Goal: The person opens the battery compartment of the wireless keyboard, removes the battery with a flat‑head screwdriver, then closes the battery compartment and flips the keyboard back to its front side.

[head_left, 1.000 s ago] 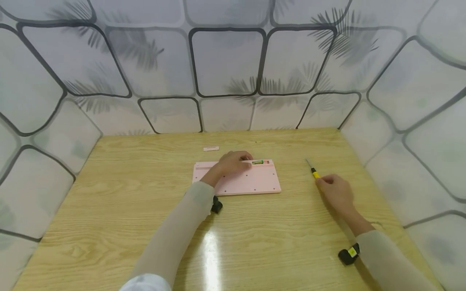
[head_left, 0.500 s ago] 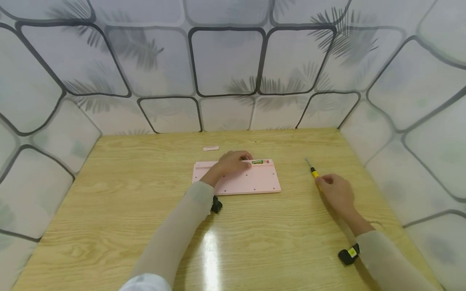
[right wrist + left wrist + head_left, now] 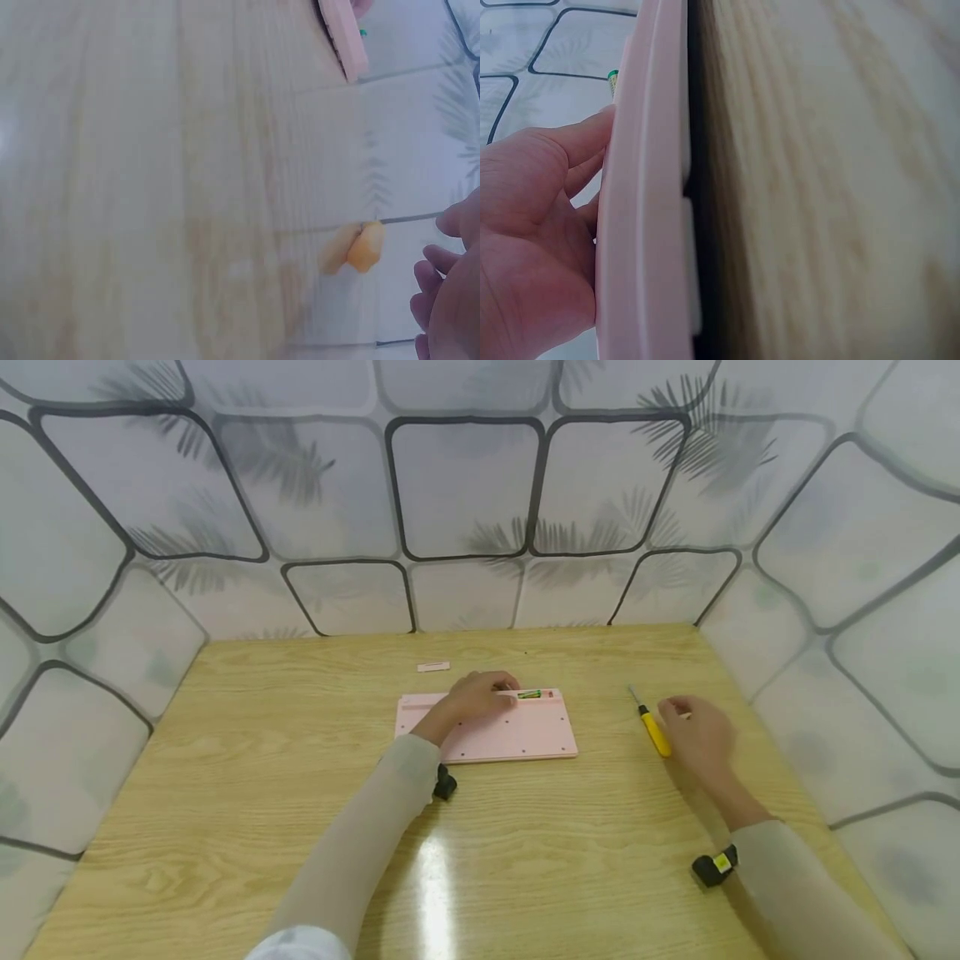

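A pink keyboard (image 3: 525, 735) lies face down on the table, its underside dotted with screws. My left hand (image 3: 480, 695) grips its raised far ridge, thumb on the near side and fingers over the back. Right of those fingers, a green battery (image 3: 529, 694) shows in the uncovered slot; the rest of the slot is hidden by the hand. A yellow-handled screwdriver (image 3: 655, 732) lies to the right of the keyboard, tip pointing away. Just beside its handle is my right hand (image 3: 701, 739), fingers loosely bent and holding nothing. In the right wrist view the orange-looking handle end (image 3: 365, 247) stands apart from the fingers.
A small flat pink cover (image 3: 433, 667) lies behind the keyboard. The wooden table (image 3: 225, 793) meets patterned walls at the back and both sides. Black wrist cameras sit below each forearm, the right one (image 3: 715, 866) close over the table.
My right hand has let go of the screwdriver, which stays on the table, and has drawn slightly up and to the right. The left hand and the keyboard have hardly moved.
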The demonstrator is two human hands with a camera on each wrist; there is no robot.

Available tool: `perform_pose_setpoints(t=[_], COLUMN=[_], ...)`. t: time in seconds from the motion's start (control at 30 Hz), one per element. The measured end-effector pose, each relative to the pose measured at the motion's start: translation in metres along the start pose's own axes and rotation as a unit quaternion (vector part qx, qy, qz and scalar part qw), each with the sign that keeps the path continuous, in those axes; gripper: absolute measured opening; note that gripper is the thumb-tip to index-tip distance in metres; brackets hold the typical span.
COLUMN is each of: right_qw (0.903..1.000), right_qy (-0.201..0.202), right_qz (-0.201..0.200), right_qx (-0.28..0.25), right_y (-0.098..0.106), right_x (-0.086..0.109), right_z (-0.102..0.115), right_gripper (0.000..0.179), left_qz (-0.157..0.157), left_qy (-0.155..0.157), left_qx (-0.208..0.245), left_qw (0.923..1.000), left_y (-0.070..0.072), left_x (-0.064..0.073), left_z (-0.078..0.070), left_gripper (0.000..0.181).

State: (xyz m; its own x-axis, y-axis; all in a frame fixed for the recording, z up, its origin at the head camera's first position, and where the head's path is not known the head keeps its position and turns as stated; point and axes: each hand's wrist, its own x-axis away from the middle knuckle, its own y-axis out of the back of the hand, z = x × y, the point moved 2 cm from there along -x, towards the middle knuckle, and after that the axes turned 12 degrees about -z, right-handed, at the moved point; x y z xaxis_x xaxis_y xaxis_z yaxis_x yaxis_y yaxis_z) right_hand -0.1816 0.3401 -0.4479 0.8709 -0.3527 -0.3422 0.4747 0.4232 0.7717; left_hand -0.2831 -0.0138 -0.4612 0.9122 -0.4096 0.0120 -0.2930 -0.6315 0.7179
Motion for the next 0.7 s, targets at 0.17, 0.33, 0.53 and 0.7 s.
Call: perform_pose_setpoints(t=[0.17, 0.33, 0.53, 0.7], right_qw=[0.9986, 0.9941, 0.9816, 0.9713], right_qy=[0.044, 0.083, 0.092, 0.092], right_qz=[-0.025, -0.013, 0.073, 0.119], right_qx=[-0.015, -0.068, -0.151, -0.184], right_y=[-0.015, -0.031, -0.053, -0.068], right_x=[-0.007, -0.005, -0.002, -0.001], right_z=[0.013, 0.033, 0.052, 0.064], right_gripper=[0.040, 0.033, 0.035, 0.037], left_qz=[-0.002, -0.005, -0.004, -0.003], left_qy=[0.003, 0.000, -0.001, 0.001], left_qx=[0.002, -0.002, -0.007, -0.005], left_qw=[1.0000, 1.0000, 1.0000, 1.0000], left_y=[0.002, 0.002, 0.001, 0.001], left_x=[0.001, 0.002, 0.001, 0.001], left_z=[-0.001, -0.001, 0.001, 0.000], left_gripper=[0.030, 0.030, 0.030, 0.029])
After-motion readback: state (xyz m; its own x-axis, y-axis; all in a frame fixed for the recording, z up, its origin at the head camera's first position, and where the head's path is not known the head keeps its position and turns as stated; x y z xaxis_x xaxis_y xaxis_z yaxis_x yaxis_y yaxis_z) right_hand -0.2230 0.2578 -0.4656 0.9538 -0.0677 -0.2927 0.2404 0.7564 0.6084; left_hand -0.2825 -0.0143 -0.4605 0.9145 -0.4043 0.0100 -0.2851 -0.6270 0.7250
